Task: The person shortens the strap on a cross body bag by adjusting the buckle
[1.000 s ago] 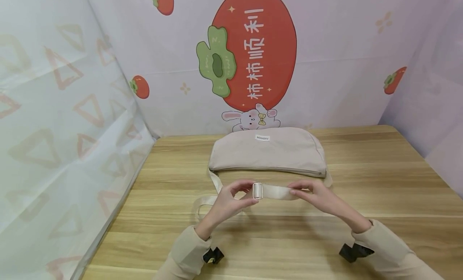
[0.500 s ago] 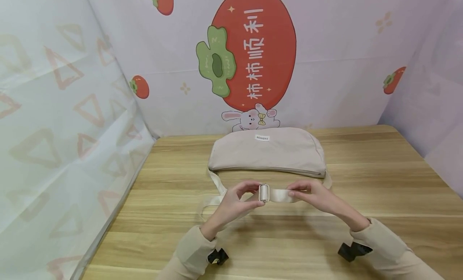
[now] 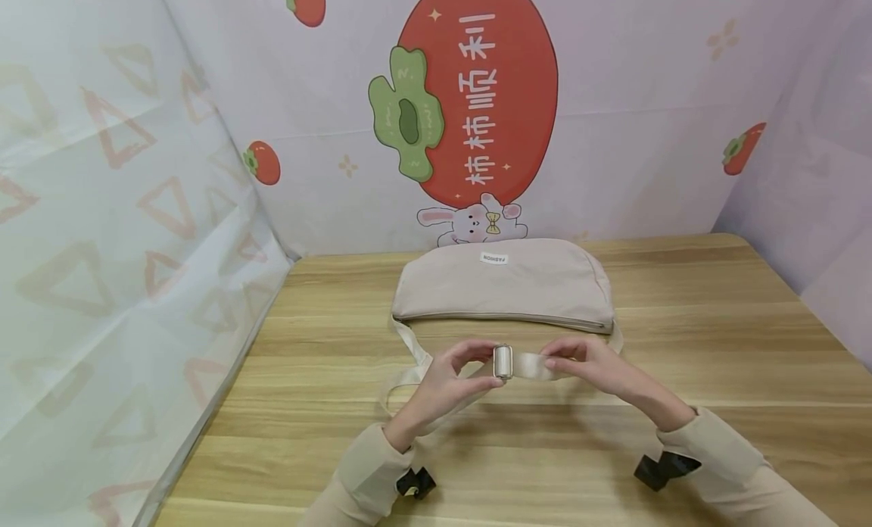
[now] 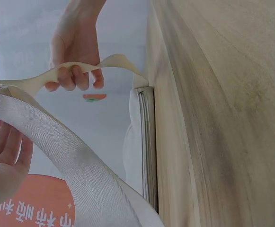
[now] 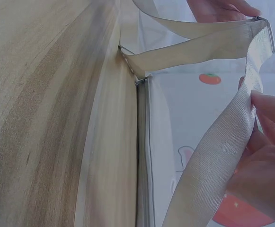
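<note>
A pale pink-beige shoulder bag [image 3: 504,281] lies on the wooden table with its zipper edge toward me. My left hand [image 3: 446,383] pinches the metal slider buckle [image 3: 502,362] on the bag's cream strap [image 3: 531,366] between thumb and fingers. To its right, my right hand [image 3: 602,372] pinches the same strap, leaving a short span between the hands. In the right wrist view, the webbing [image 5: 217,142] runs through the buckle [image 5: 270,35] and doubles back toward the bag. A loop of strap [image 3: 402,383] hangs left of my left hand.
The wooden table [image 3: 306,436] extends around the bag. Behind it hangs a printed backdrop [image 3: 647,171] with a large persimmon and a rabbit. A white patterned sheet [image 3: 136,285] borders the left side. A black wrist mount [image 3: 415,483] sits at each sleeve.
My left hand and the buckle have moved right, toward my right hand. The strap span between the hands has become shorter. My right hand has barely moved, and the bag stays in place.
</note>
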A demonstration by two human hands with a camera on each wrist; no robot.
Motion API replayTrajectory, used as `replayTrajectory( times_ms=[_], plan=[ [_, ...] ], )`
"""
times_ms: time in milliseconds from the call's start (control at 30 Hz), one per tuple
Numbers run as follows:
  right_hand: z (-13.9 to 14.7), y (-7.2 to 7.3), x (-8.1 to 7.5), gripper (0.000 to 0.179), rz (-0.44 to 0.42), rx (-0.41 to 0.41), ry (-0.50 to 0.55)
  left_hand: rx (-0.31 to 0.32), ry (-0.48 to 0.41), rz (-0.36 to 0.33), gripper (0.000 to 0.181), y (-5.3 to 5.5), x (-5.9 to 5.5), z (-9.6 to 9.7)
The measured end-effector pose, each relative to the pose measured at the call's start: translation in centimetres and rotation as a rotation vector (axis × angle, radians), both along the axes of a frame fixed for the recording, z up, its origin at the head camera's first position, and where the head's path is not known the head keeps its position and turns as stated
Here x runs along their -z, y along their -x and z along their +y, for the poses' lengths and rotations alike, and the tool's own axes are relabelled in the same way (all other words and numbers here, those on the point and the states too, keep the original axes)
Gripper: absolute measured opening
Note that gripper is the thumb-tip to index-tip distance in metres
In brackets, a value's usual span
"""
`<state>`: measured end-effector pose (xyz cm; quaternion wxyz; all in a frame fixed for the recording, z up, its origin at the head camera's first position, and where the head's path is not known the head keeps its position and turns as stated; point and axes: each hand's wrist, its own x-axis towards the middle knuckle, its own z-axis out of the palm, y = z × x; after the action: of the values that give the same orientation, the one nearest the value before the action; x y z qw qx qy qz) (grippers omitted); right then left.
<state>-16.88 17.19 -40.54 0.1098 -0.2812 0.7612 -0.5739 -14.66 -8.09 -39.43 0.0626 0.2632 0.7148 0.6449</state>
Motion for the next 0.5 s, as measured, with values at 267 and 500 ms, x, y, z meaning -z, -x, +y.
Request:
replayTrajectory(
  times_ms=[267,500],
  plan=[
    [-0.2,-0.1,-0.3,0.023,-0.039,0.046,-0.043,0.051,-0.056,0.007,0.043,-0.1,0.0,0.1],
    [0.1,0.1,-0.2,0.024,-0.075,0.035,-0.019,0.037,-0.027,0.008,0.043,-0.6,-1.1,0.4]
  ],
)
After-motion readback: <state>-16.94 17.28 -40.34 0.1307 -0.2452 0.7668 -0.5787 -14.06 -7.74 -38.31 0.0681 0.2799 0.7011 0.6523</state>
